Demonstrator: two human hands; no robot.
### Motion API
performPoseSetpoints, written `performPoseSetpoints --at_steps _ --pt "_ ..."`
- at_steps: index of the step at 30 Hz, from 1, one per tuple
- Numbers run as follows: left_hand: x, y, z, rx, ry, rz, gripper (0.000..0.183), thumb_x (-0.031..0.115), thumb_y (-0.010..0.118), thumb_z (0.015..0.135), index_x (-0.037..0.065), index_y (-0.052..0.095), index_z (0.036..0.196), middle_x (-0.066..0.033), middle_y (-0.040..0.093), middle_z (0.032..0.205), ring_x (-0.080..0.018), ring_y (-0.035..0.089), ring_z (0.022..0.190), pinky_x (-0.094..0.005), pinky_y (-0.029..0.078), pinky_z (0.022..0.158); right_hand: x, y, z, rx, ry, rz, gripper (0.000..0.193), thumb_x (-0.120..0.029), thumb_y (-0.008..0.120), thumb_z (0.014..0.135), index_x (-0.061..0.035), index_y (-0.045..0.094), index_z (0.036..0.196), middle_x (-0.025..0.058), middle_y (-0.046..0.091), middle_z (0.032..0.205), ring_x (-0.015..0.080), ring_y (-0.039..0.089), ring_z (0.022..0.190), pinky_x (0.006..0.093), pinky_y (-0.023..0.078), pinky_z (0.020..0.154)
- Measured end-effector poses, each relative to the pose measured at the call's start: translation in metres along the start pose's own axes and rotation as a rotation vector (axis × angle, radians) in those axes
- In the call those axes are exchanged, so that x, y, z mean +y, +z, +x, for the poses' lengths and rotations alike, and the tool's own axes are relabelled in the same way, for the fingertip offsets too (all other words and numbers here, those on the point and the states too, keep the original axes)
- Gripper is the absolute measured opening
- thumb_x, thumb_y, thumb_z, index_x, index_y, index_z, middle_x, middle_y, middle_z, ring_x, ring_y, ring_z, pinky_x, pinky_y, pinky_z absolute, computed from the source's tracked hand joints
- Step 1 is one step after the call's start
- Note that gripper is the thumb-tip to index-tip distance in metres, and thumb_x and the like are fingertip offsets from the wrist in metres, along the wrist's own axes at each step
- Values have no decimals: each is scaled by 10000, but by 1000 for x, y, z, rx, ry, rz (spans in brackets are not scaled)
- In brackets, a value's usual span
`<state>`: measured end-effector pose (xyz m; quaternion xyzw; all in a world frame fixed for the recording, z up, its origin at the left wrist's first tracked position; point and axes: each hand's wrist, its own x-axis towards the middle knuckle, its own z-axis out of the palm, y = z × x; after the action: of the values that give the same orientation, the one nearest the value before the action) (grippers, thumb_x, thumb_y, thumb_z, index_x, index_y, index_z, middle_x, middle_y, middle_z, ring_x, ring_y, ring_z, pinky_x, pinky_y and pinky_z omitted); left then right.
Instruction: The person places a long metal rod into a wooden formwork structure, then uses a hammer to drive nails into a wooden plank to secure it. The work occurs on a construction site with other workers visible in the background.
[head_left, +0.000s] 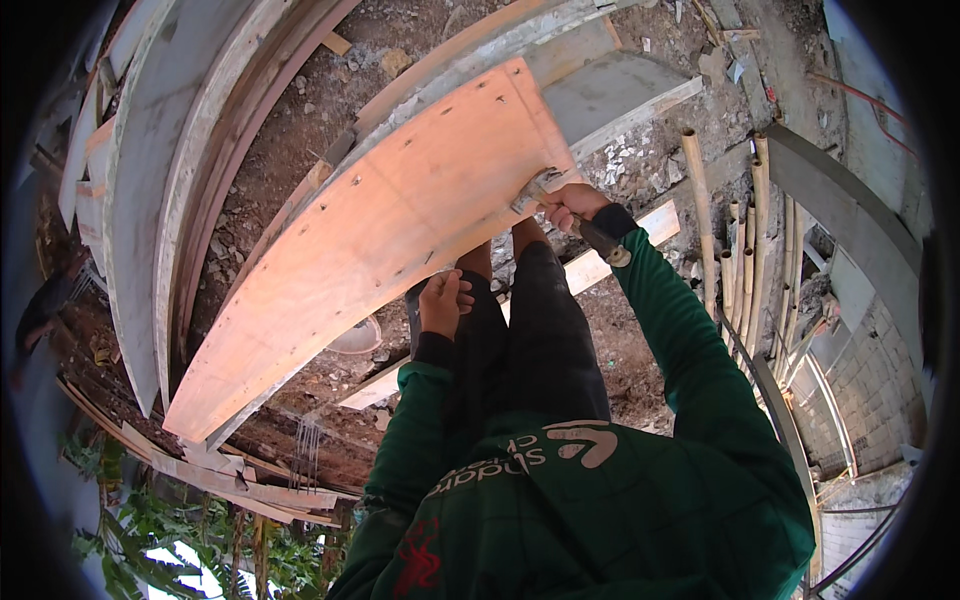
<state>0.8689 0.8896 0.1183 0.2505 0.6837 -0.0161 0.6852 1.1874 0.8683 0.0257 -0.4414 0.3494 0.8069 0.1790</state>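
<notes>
A long orange-brown plywood panel [380, 225] lies in front of me, with dark nail marks along its edges. My right hand [574, 206] is wrapped round the handle of a hammer [604, 243]. The metal head of the hammer is at the panel's right end, near its close edge; whether it touches the wood I cannot tell. Just off the panel's near edge, in front of my legs, my left hand [441, 303] is closed with its fingers curled in. What those fingers hold, if anything, is hidden.
Grey-coated formwork boards [145, 220] stand along the left. Another grey board [620, 95] lies beyond the panel. Bamboo poles [750, 240] rise at the right, and a light plank [600, 262] crosses the rubble-strewn soil behind my legs. Thin metal rods [306, 447] stick up at the lower left.
</notes>
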Motion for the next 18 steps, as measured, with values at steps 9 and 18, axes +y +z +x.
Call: performPoseSetpoints --at_steps 9,18 --pt "64 82 126 121 585 585 249 200 589 909 -2 640 1044 -147 671 891 -271 653 819 -377 519 741 95 44 39 196 -551 -291 242 -230 555 948 -29 527 817 37 522 592 152 502 401 324 431 380" --pt "85 128 163 -340 109 793 272 215 580 926 -38 678 932 -141 708 834 -218 674 761 -332 517 749 133 72 15 280 -504 -130 310 -292 515 964 -45 495 777 30 459 556 133 427 336 279 361 316"
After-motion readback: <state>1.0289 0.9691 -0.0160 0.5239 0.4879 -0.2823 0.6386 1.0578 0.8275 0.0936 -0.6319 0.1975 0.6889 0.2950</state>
